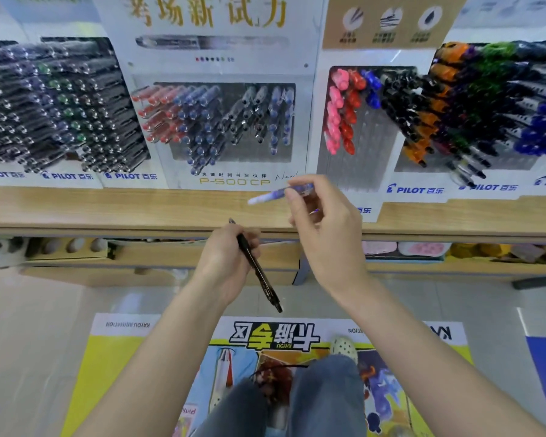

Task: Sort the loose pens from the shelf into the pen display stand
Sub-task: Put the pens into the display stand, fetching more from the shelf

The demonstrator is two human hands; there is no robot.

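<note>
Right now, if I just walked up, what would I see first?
Probably the wall of pen display stands at the top, packed with black, blue, red, pink and orange pens. In the middle, the right hand pinches a blue pen over the shelf, and the left hand grips a black pen. A bright poster lies on the floor below.

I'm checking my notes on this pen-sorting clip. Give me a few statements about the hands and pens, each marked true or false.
1. The left hand grips a black pen. True.
2. The right hand holds nothing. False: the right hand pinches a blue pen.
3. The blue pen already sits in a slot. False: it is held in the air in front of the wooden shelf.
4. Pink pens stand beside red pens in one display stand. True.
</note>
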